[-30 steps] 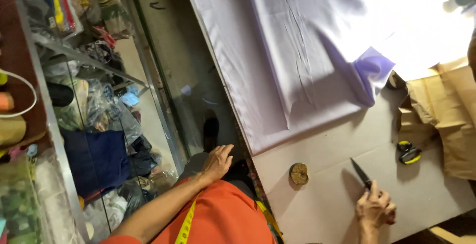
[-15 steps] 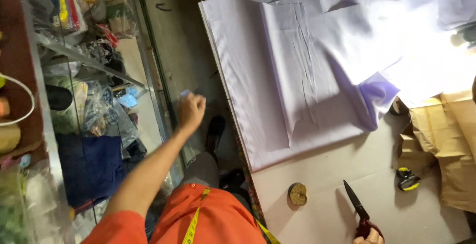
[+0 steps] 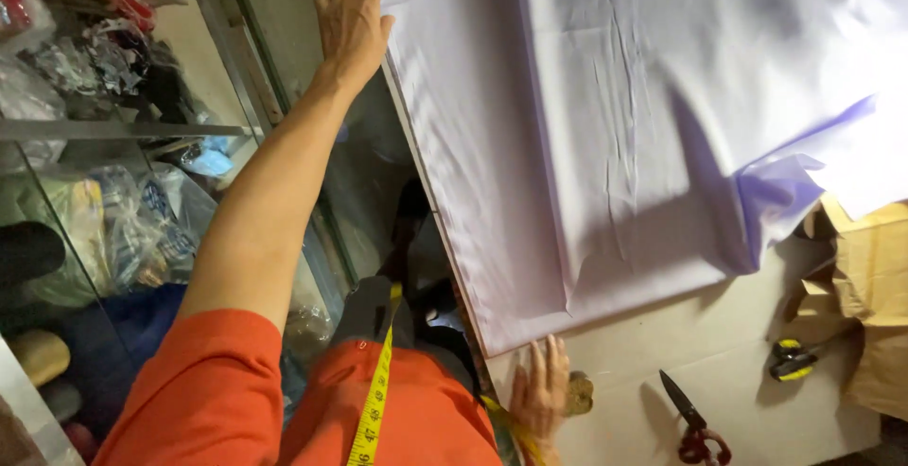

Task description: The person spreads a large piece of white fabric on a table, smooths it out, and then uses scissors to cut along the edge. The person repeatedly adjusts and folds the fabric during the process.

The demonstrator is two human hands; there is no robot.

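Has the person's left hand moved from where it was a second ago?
Yes. The left hand has risen from the person's lap, up along the table edge, to the far corner of the lilac cloth.

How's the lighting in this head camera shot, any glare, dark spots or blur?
Head view: harsh glare washes out the lilac fabric toward the upper right; a soft shadow falls across its lower right fold; the glass shelving on the left sits dim; the left hand and right hand look slightly soft, the scissors fairly crisp.
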